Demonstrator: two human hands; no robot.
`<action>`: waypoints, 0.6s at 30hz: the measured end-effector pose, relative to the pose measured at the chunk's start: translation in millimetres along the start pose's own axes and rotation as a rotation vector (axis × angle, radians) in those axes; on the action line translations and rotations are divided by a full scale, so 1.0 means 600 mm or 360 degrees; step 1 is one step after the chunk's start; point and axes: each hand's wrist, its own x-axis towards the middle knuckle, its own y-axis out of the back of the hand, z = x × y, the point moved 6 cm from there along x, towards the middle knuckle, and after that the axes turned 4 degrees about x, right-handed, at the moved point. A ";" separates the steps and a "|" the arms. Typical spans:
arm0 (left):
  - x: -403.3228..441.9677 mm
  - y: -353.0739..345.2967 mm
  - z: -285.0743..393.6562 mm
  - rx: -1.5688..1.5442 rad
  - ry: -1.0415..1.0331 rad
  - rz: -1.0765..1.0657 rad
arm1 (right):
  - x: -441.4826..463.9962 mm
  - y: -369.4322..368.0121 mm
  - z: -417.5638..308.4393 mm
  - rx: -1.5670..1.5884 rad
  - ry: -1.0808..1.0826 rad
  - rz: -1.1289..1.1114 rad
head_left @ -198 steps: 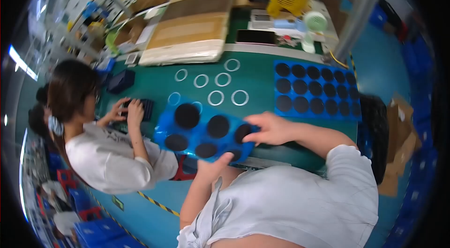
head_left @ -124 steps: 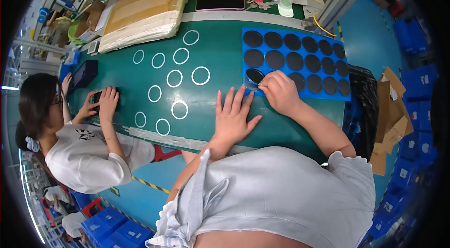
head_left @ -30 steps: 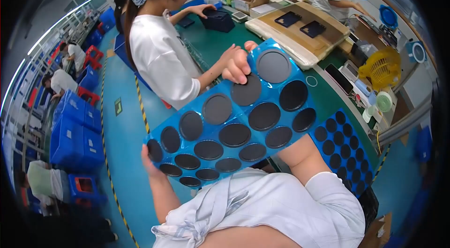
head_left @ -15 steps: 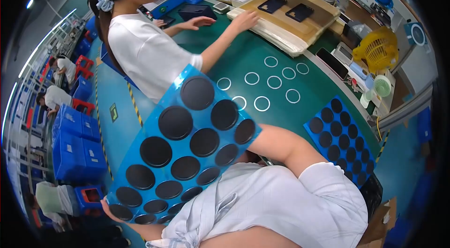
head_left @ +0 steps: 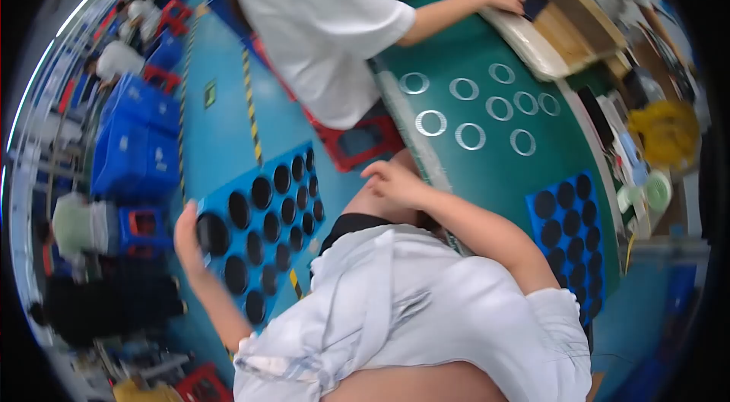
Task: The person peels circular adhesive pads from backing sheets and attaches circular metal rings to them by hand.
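Note:
My left hand (head_left: 187,238) grips the left edge of a blue sheet (head_left: 260,226) with rows of black discs. It is tilted and hangs beside my body over the floor. My right hand (head_left: 391,182) is above my lap near the table edge, its fingers loosely bent and apart, with nothing visible in them. White rings (head_left: 470,136) lie scattered on the green table (head_left: 487,174). A second blue sheet with black discs (head_left: 566,221) lies at the table's right end.
A seated co-worker in a white shirt (head_left: 319,22) reaches over a cardboard-topped stack (head_left: 532,52) at the back. A red stool (head_left: 357,145) stands by the table. Blue crates (head_left: 137,136) are at the left, a yellow fan (head_left: 665,132) at the right.
The sheet has swung from in front of me down to the left. My right hand, earlier on the sheet, is now apart from it. The co-worker's hand has moved onto the stack.

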 end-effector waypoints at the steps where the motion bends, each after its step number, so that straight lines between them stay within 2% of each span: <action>1: -0.006 0.006 0.016 0.0023 -0.0012 0.0047 | -0.010 -0.001 -0.021 0.0128 -0.0048 -0.0019; 2: 0.014 0.040 -0.002 0.0115 -0.0162 -0.0065 | -0.018 -0.007 -0.050 0.0120 0.0020 -0.0036; 4: 0.025 0.006 -0.019 0.0162 -0.0223 -0.0064 | -0.032 -0.019 -0.090 -0.0028 0.0122 -0.0081; 6: 0.038 -0.012 -0.049 0.0111 -0.0069 -0.0207 | -0.044 -0.033 -0.125 -0.0087 0.0264 -0.0135; 9: 0.051 -0.030 -0.089 0.0159 -0.0111 -0.0225 | -0.059 -0.045 -0.170 -0.0091 0.0515 -0.0131; 11: 0.056 -0.049 -0.113 0.0111 -0.0123 -0.0263 | -0.064 -0.047 -0.198 -0.0254 0.0655 -0.0062; 13: 0.056 -0.076 -0.131 -0.0020 -0.0136 -0.0330 | -0.068 -0.048 -0.217 -0.0330 0.0643 -0.0022; 14: 0.052 -0.091 -0.141 -0.0020 -0.0104 -0.0330 | -0.067 -0.048 -0.219 -0.0389 0.0837 0.0103; 15: 0.050 -0.104 -0.154 0.0005 -0.0131 -0.0298 | -0.068 -0.046 -0.223 -0.0392 0.0816 0.0127; 17: 0.054 -0.118 -0.176 0.0395 -0.0480 -0.0416 | -0.067 -0.040 -0.231 -0.0561 0.0683 0.0100; 18: 0.052 -0.130 -0.174 0.0384 -0.0466 -0.0446 | -0.061 -0.035 -0.219 -0.0543 0.0626 0.0077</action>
